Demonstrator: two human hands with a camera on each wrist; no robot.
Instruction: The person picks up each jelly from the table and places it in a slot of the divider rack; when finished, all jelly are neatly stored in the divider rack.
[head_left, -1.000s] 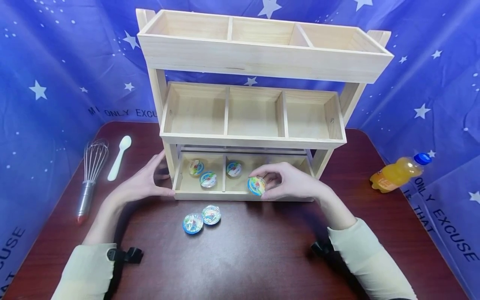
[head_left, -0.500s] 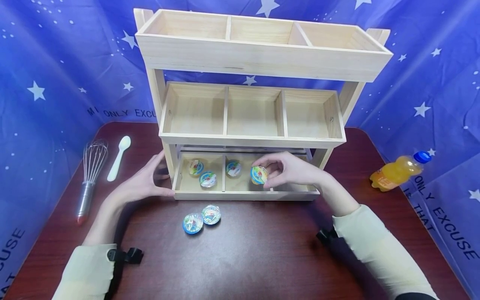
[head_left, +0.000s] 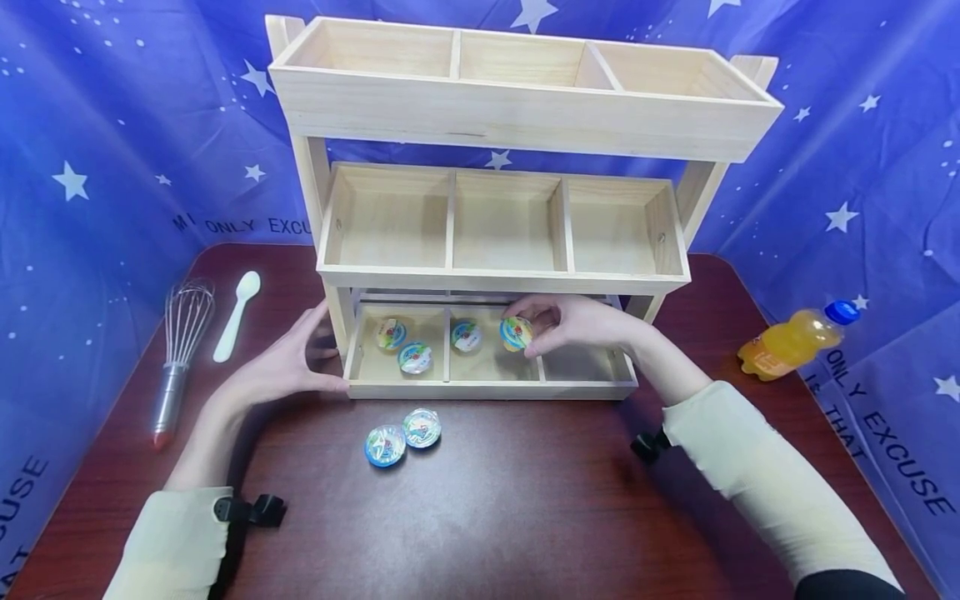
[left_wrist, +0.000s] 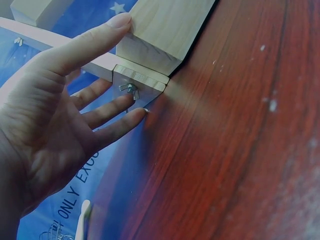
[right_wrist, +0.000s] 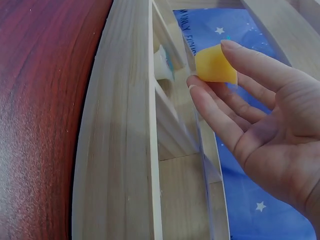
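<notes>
In the head view, my right hand point(head_left: 573, 321) pinches a jelly cup point(head_left: 516, 333) with a printed lid, above the middle compartment of the bottom tray point(head_left: 491, 390). The right wrist view shows that cup's yellow body point(right_wrist: 215, 65) between thumb and fingers. My left hand point(head_left: 281, 362) is at the left end of the wooden shelf. In the left wrist view, its thumb touches the tray's corner, and its extended fingers point(left_wrist: 107, 112) lie by the leg and wing nut point(left_wrist: 129, 89). One jelly cup point(head_left: 467, 337) sits in the middle compartment; two jelly cups point(head_left: 416, 357) lie in the left one.
Two more jelly cups point(head_left: 385, 446) lie on the table before the shelf. A whisk point(head_left: 180, 358) and a white spoon point(head_left: 237, 317) lie at the left. An orange drink bottle point(head_left: 797, 342) lies at the right. The middle tier point(head_left: 502, 279) overhangs the bottom tray.
My right hand has lifted the jelly cup from near the tray's front edge and carried it back, deeper over the middle compartment. The left hand stays in place.
</notes>
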